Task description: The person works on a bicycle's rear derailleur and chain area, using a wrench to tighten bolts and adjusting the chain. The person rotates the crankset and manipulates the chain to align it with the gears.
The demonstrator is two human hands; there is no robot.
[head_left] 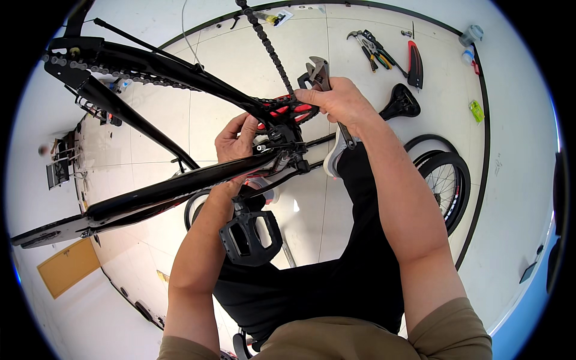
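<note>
A black bicycle frame (180, 184) stretches in from the left in front of me. My right hand (345, 103) is wrapped around an adjustable wrench (319, 71), jaws up and handle end below the palm. Its thumb is at a bike chain (273, 51) that runs down to the red and black chainring (309, 112). Beyond the frame tube, my left hand (235, 139) is closed, thumb and fingers together beside the chainring; what they pinch is hidden. A black pedal (251, 235) hangs below the frame, near my left forearm.
On the tiled floor lie hand tools (375, 51), a black and red mudguard (414, 65), a saddle (401, 102) and wheels (447, 186). A bottle (471, 36) and a bright green packet (476, 111) are at the right. My legs (312, 294) are under the frame.
</note>
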